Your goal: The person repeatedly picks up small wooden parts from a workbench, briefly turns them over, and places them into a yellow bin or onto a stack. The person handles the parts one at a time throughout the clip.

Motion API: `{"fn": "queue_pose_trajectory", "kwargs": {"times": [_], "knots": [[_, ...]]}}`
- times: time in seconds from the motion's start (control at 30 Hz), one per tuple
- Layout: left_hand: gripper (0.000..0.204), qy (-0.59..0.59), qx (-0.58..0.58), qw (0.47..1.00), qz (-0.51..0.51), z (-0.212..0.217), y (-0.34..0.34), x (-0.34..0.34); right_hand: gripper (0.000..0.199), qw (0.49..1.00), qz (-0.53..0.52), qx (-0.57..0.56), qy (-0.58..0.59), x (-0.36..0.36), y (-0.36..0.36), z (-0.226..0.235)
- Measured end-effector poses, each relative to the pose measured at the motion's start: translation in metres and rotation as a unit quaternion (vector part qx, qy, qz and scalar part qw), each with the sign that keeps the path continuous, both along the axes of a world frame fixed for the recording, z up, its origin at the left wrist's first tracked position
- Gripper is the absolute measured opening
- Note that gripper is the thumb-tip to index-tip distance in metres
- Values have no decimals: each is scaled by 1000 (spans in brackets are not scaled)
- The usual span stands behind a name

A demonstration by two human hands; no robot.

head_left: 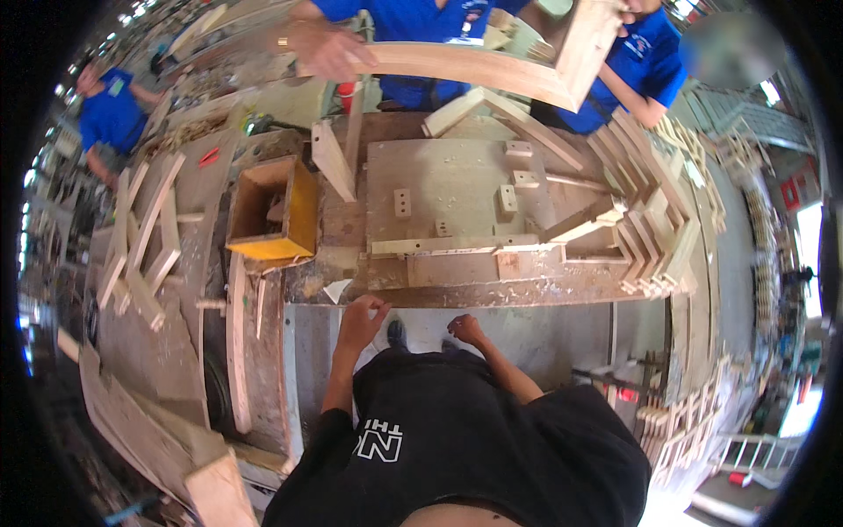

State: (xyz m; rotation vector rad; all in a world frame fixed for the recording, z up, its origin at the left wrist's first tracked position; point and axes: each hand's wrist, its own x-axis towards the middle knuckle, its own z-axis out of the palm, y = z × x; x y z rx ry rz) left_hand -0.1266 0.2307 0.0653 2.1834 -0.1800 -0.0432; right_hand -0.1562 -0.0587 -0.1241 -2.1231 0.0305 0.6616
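Note:
My left hand hangs just below the front edge of the wooden workbench, fingers loosely curled, holding nothing. A little lower, near my black shirt, my right hand is also empty, with its fingers bent. On the bench lies a flat jig board with small wooden blocks fixed to it. Across the bench a person in a blue shirt holds a mitred wooden frame corner with both hands.
A yellow wooden box stands open at the bench's left. V-shaped frame corners are stacked at the right. Loose slats lie on a side table to the left. Another person in blue works at far left.

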Motion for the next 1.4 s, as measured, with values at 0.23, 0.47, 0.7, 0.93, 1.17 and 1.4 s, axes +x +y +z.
{"fn": "queue_pose_trajectory", "kwargs": {"times": [0.23, 0.47, 0.7, 0.93, 1.17, 1.4], "knots": [[29, 66, 48, 997, 0, -44, 69, -5, 25, 994, -95, -48, 18, -31, 30, 14], [31, 139, 101, 985, -32, -63, 67, -8, 19, 977, -67, -199, 32, -45, 11, -31], [32, 204, 23, 976, -72, -90, 29, -19, 24, 975, -147, -146, 77, -62, -13, -53], [41, 280, 80, 951, -103, -104, 39, -18, 23, 962, -167, -185, 115, -91, -24, -63], [40, 272, 142, 942, -133, -108, 47, -20, 24, 970, -168, -168, 48, -97, 2, -74], [36, 229, 148, 955, -120, -107, 58, -26, 24, 965, -217, -132, 63, -90, 24, -72]]}}
